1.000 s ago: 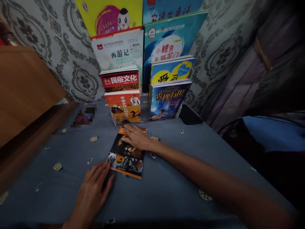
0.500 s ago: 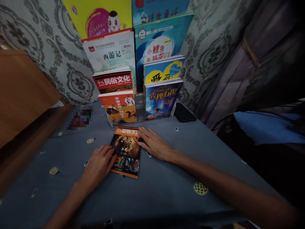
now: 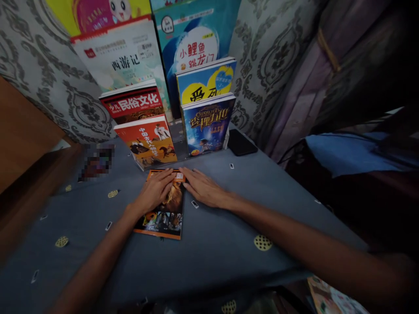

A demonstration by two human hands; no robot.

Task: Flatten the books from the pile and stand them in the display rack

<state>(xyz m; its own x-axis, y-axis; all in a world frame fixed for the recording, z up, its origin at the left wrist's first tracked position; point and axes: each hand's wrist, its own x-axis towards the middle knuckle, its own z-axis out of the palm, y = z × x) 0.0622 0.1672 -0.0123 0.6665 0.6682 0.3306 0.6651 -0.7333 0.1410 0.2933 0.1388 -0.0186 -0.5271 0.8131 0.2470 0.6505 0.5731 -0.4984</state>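
Note:
A book with a lion on its dark cover (image 3: 175, 203) lies flat on the blue-grey cloth, just in front of the standing books. My left hand (image 3: 155, 189) rests palm down across the cover's upper left, fingers stretched towards its top edge and hiding much of the lion. At the top right corner, my right hand (image 3: 204, 187) lies flat with its fingertips on the book's edge; its fingers are extended. The fingertips of both hands are close together. Behind the book stand an orange book (image 3: 149, 141) on the left and a dark blue book (image 3: 207, 126) on the right.
More books stand in rising tiers behind, among them a red one (image 3: 134, 104), a white one (image 3: 124, 56) and a teal one (image 3: 196, 39). A black phone (image 3: 242, 143) lies right of them. A brown wooden panel (image 3: 26, 131) stands at the left.
My left hand has moved from the book's left edge up onto the cover. My right hand stays by the top right corner. The view has shifted, so the whole scene sits further left.

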